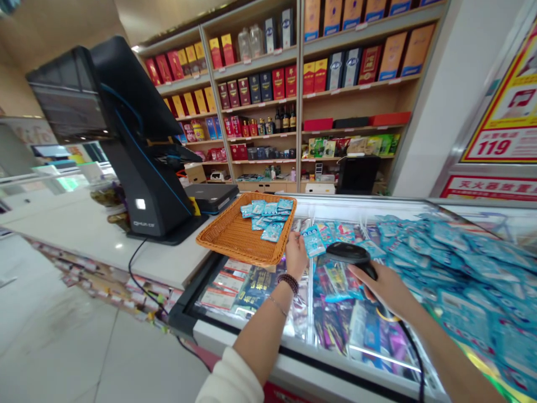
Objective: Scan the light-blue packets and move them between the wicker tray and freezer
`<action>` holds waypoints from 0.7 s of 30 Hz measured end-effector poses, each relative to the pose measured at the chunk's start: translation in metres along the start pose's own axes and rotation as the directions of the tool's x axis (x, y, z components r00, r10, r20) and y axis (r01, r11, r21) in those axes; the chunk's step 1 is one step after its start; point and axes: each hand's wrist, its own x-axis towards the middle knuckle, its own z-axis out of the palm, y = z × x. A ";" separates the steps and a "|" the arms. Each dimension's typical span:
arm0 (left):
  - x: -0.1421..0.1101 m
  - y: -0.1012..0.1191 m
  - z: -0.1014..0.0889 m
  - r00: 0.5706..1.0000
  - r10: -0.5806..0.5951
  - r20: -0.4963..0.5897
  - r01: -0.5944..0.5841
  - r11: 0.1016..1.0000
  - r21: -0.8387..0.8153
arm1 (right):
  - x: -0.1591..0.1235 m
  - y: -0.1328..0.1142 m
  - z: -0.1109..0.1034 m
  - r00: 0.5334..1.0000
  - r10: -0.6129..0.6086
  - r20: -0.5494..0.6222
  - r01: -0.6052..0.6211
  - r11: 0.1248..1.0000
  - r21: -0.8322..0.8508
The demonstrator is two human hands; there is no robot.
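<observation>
My left hand (296, 253), with a beaded bracelet at the wrist, is closed on the edge of a blue packet (312, 240) just right of the basket. A black barcode scanner (349, 253) sits in my right hand (377, 282), its head pointing left toward that packet. The scanner's cord hangs down past my right wrist. Several similar blue packets (268, 209) lie in the right part of the brown wicker basket (229, 240). A large heap of blue packets (453, 263) spreads over the glass to the right.
The basket rests by the corner of a glass-topped freezer (235, 324) holding colourful packages. At left, a black register (155, 168) stands on a white counter (176, 263), a dark box (212, 196) beside it. Shelves (299, 112) with boxes and bottles line the back wall.
</observation>
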 end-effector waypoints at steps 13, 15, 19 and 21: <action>-0.001 0.003 0.001 0.998 -0.068 -0.008 0.067 0.996 -0.066 | -0.001 0.000 -0.001 1.000 0.003 -0.003 -0.003 1.000 0.000; -0.001 0.004 0.001 0.997 -0.079 -0.011 0.078 0.995 -0.064 | -0.001 0.000 -0.001 1.000 0.004 -0.003 -0.004 1.000 0.013; -0.002 0.007 0.000 0.994 -0.110 -0.022 0.109 0.992 -0.062 | -0.001 0.000 -0.001 1.000 0.012 -0.004 -0.012 0.999 0.043; -0.003 0.007 0.001 0.992 -0.122 -0.034 0.119 0.991 -0.069 | 0.000 0.002 -0.003 1.000 0.018 -0.015 -0.016 0.997 0.079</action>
